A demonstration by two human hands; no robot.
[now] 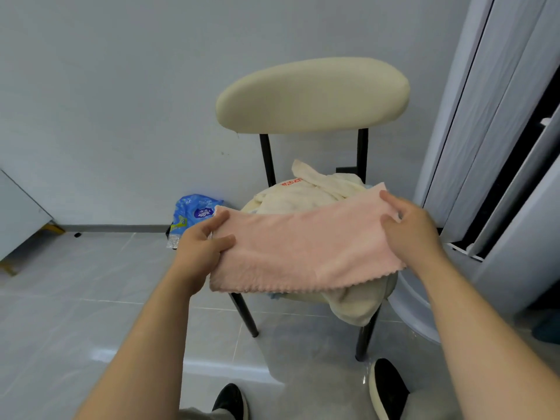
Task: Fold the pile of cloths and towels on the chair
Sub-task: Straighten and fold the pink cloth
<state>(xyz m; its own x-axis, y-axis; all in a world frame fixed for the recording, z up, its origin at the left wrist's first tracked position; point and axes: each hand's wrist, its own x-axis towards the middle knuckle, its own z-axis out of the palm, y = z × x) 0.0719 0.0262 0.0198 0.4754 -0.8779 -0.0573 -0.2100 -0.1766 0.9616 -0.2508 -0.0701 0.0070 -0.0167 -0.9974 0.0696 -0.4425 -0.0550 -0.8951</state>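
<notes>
A pink cloth [306, 247] is stretched flat between my two hands, above the front of the chair seat. My left hand [201, 247] pinches its left edge. Its right edge is gripped by my right hand [409, 225]. The cloth's lower edge is scalloped and hangs over the seat front. Behind it a pile of cream towels [306, 192] lies on the seat, one with red lettering. A cream towel end [357, 304] droops off the seat's front right. The chair [312, 95] has a cream oval back and black legs.
A blue plastic pack [194, 213] lies on the floor by the wall, left of the chair. A grey folding door [497, 122] stands at the right. My black shoes [388, 386] are on the grey tile floor below. A white panel [18, 213] leans at the far left.
</notes>
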